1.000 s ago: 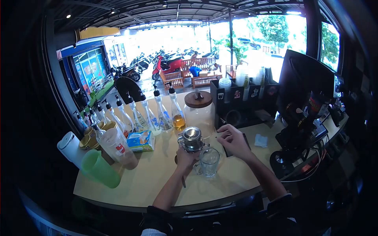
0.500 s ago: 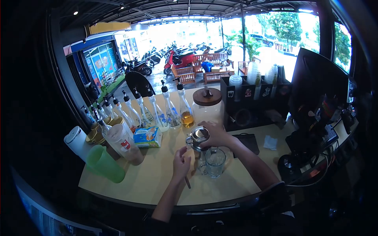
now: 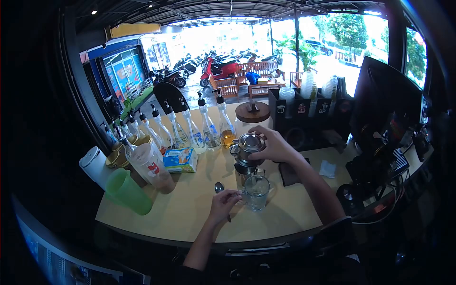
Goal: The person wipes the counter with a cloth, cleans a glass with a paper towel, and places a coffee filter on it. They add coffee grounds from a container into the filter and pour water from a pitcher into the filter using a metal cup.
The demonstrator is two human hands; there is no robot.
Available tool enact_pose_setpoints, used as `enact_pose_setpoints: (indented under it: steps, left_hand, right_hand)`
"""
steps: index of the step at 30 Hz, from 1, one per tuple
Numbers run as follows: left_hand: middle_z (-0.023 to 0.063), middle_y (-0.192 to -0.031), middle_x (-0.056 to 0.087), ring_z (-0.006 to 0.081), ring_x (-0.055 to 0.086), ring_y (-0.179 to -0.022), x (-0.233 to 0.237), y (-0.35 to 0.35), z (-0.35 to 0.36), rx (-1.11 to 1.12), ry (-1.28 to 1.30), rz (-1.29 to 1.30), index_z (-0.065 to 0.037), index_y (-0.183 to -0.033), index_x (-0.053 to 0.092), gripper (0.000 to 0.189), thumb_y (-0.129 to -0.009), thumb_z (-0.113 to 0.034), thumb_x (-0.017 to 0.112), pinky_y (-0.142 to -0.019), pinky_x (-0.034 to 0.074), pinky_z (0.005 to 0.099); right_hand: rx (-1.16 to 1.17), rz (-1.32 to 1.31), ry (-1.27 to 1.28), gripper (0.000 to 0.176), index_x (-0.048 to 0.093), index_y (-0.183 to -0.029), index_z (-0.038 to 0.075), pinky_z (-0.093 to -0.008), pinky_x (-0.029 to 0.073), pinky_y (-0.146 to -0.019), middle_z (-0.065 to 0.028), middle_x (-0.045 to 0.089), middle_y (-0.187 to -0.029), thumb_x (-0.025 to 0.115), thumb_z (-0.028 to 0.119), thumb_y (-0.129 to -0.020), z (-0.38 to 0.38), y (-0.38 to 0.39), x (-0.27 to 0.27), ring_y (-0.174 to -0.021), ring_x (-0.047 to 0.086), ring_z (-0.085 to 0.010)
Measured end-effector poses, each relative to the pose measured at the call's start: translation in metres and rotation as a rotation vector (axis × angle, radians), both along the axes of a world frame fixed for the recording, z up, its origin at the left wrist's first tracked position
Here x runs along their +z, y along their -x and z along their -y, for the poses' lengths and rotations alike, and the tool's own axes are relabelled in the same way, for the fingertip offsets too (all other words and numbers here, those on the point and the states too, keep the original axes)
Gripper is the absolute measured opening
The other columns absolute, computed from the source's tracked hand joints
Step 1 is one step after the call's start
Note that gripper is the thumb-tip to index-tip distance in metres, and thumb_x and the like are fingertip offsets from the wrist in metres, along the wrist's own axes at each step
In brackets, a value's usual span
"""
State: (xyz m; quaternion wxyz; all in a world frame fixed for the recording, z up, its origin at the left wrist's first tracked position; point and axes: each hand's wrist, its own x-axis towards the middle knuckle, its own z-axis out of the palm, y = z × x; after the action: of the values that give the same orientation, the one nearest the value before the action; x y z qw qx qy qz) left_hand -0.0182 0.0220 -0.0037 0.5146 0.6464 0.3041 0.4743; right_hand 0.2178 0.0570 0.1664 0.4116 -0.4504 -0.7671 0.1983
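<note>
Legible words: none; only signs and blurred print show.
Black box-shaped cup organiser (image 3: 311,122): 3 clear emblems on its front, a white cup outline at left, a reddish figure mid-way, a white line drawing at right.
Tall translucent plastic cup (image 3: 153,169): red label with a pale mark, too small to read.
Blue, yellow and green carton (image 3: 180,160): print too blurred.
Slim clear glass pump bottles (image 3: 211,133): blue print, unreadable.
Glass shopfront (image 3: 124,74): coloured posters, unreadable.

Dark sleeves (image 3: 335,233) leave the forearms (image 3: 317,190), left hand (image 3: 223,206) and right hand (image 3: 275,146) bare
</note>
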Motion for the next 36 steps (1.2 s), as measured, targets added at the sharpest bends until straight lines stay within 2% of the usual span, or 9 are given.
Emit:
enact_pose_setpoints:
  steps: [6, 11, 13, 15, 19, 21, 25, 27, 36]
  left_hand:
    - [0.0059, -0.086, 0.067, 0.0102, 0.063, -0.082, -0.004, 0.021, -0.001, -0.003, 0.046, 0.036, 0.001, -0.099, 0.065, 0.017, -0.083, -0.004, 0.067, -0.074, 0.05, 0.0225]
    - [0.0063, -0.085, 0.068, 0.0103, 0.063, -0.082, -0.008, 0.022, 0.003, 0.016, 0.056, 0.069, 0.001, -0.1, 0.065, 0.018, -0.083, -0.004, 0.066, -0.073, 0.05, 0.0225]
    - [0.0064, -0.085, 0.068, 0.0103, 0.063, -0.081, -0.007, 0.022, 0.004, 0.019, 0.067, 0.082, 0.001, -0.101, 0.065, 0.018, -0.084, -0.004, 0.066, -0.073, 0.05, 0.0224]
    - [0.007, -0.086, 0.068, 0.0106, 0.063, -0.082, -0.006, 0.023, 0.006, 0.005, 0.068, 0.087, 0.002, -0.101, 0.065, 0.019, -0.084, -0.004, 0.066, -0.073, 0.05, 0.0227]
    - [0.0076, -0.088, 0.068, 0.011, 0.063, -0.083, -0.007, 0.023, 0.004, -0.011, 0.053, 0.079, 0.002, -0.103, 0.065, 0.02, -0.085, -0.004, 0.064, -0.073, 0.05, 0.0228]
    - [0.0073, -0.089, 0.066, 0.0136, 0.063, -0.084, -0.008, 0.023, 0.002, -0.022, 0.03, 0.093, 0.001, -0.103, 0.064, 0.016, -0.088, -0.005, 0.06, -0.076, 0.051, 0.0272]
    - [0.0076, -0.089, 0.066, 0.0137, 0.062, -0.084, -0.006, 0.023, 0.001, -0.032, 0.007, 0.08, 0.001, -0.104, 0.063, 0.018, -0.089, -0.006, 0.059, -0.077, 0.05, 0.0275]
    - [0.008, -0.091, 0.068, 0.0108, 0.063, -0.084, -0.005, 0.024, 0.001, -0.028, 0.089, 0.099, 0.003, -0.104, 0.064, 0.019, -0.088, -0.005, 0.061, -0.077, 0.05, 0.024]
    - [0.0076, -0.091, 0.067, 0.0116, 0.062, -0.086, -0.007, 0.024, 0.002, -0.024, 0.016, 0.118, 0.002, -0.103, 0.065, 0.017, -0.088, -0.005, 0.06, -0.079, 0.05, 0.0257]
  right_hand:
    - [0.031, 0.032, 0.087, 0.071, 0.054, -0.119, 0.004, -0.0321, 0.051, -0.08, -0.0142, 0.059, -0.104, 0.081, 0.021, -0.055, 0.045, 0.004, 0.025, -0.092, 0.06, -0.0199]
    - [0.168, 0.148, -0.084, 0.069, 0.053, -0.117, 0.002, -0.0333, 0.049, -0.084, -0.0124, 0.06, -0.107, 0.079, 0.019, -0.055, 0.06, 0.021, 0.007, -0.095, 0.061, -0.0212]
    - [0.169, 0.156, -0.05, 0.069, 0.053, -0.117, 0.001, -0.0323, 0.051, -0.081, -0.0126, 0.06, -0.108, 0.079, 0.019, -0.056, 0.065, 0.025, 0.002, -0.096, 0.061, -0.022]
    - [0.163, 0.157, 0.061, 0.069, 0.054, -0.115, -0.001, -0.0351, 0.048, -0.089, -0.018, 0.059, -0.108, 0.078, 0.026, -0.056, 0.068, 0.028, 0.001, -0.1, 0.06, -0.0296]
    - [0.131, 0.204, 0.084, 0.071, 0.054, -0.117, -0.002, -0.0355, 0.047, -0.089, -0.0182, 0.058, -0.108, 0.077, 0.026, -0.056, 0.069, 0.029, -0.001, -0.099, 0.06, -0.0305]
    - [0.129, 0.214, 0.129, 0.072, 0.054, -0.119, -0.001, -0.0361, 0.046, -0.09, -0.0182, 0.057, -0.108, 0.077, 0.026, -0.056, 0.07, 0.029, 0.002, -0.099, 0.059, -0.0311]
    - [0.114, 0.248, 0.071, 0.074, 0.053, -0.119, -0.004, -0.0356, 0.046, -0.089, -0.0187, 0.055, -0.109, 0.078, 0.029, -0.057, 0.071, 0.031, -0.002, -0.1, 0.058, -0.0311]
    - [0.113, 0.27, 0.057, 0.074, 0.052, -0.118, -0.004, -0.0355, 0.046, -0.089, -0.0188, 0.055, -0.109, 0.078, 0.03, -0.057, 0.071, 0.031, -0.002, -0.1, 0.058, -0.0311]
    - [0.041, 0.358, 0.085, 0.075, 0.052, -0.115, -0.006, -0.0345, 0.047, -0.088, -0.0189, 0.054, -0.108, 0.077, 0.035, -0.057, 0.079, 0.037, 0.0, -0.1, 0.059, -0.0305]
